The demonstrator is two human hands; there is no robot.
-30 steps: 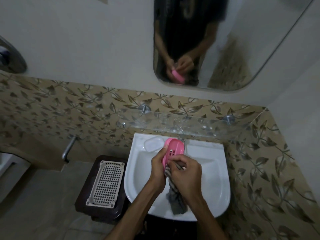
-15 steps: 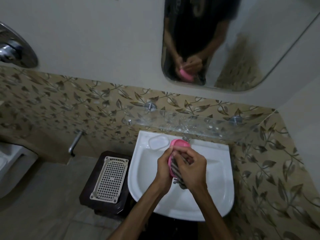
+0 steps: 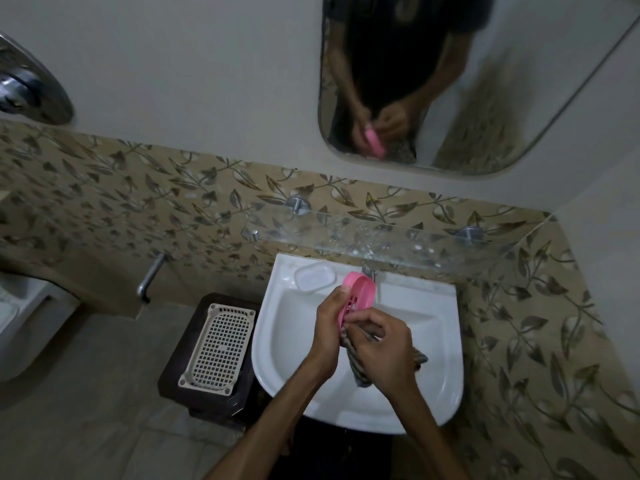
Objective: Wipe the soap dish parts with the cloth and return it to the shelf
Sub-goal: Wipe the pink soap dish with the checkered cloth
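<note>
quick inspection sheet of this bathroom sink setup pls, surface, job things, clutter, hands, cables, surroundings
surface: white sink, basin bare where visible
job's things: pink soap dish part held over the sink; striped cloth against it; clear soap dish part on the sink's back left corner; glass shelf above
clutter: white mesh tray on a dark stool
grippers: left hand grips the pink part; right hand holds the cloth
cables: nothing seen
surroundings: mirror, leaf-pattern tiles
</note>
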